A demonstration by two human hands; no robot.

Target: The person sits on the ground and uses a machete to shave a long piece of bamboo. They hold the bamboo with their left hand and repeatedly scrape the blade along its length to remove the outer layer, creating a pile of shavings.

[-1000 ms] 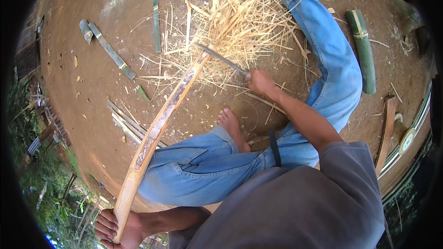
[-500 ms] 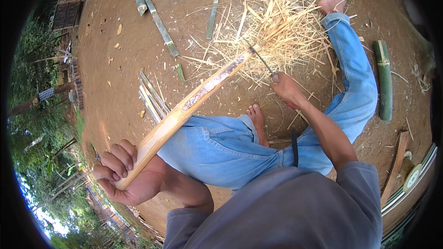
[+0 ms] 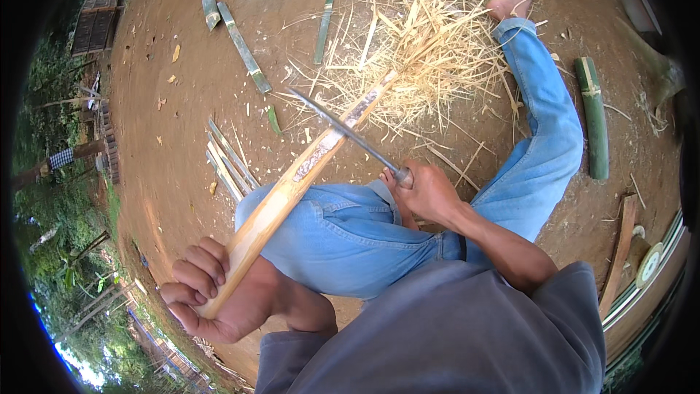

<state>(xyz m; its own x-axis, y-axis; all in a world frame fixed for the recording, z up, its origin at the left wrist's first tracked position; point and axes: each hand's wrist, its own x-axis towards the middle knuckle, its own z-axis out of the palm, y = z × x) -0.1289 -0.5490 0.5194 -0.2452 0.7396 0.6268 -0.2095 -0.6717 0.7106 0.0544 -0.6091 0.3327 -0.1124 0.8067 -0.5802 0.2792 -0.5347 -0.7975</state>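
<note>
My left hand (image 3: 219,292) is wrapped round the near end of a long pale wooden piece (image 3: 271,211), which has a mottled dark and whitish strip along its upper face. The piece slants away to the upper right over my thigh, its far tip above a heap of shavings (image 3: 437,51). In my right hand (image 3: 426,191) is the handle of a long-bladed knife (image 3: 350,135). Its blade crosses the wood at about the middle of the mottled strip and points to the upper left. Whether the edge touches the wood, I cannot tell.
Green bamboo pieces (image 3: 244,47) lie on the brown dirt ground ahead, and a thick bamboo length (image 3: 594,120) at the right. Split strips (image 3: 232,160) rest beside my left thigh. A brown board (image 3: 618,252) is at the lower right, near a round disc (image 3: 649,266).
My right hand has drawn the knife back toward me, so the blade moved from the wood's far tip to the mottled strip. The left hand has shifted slightly to the right.
</note>
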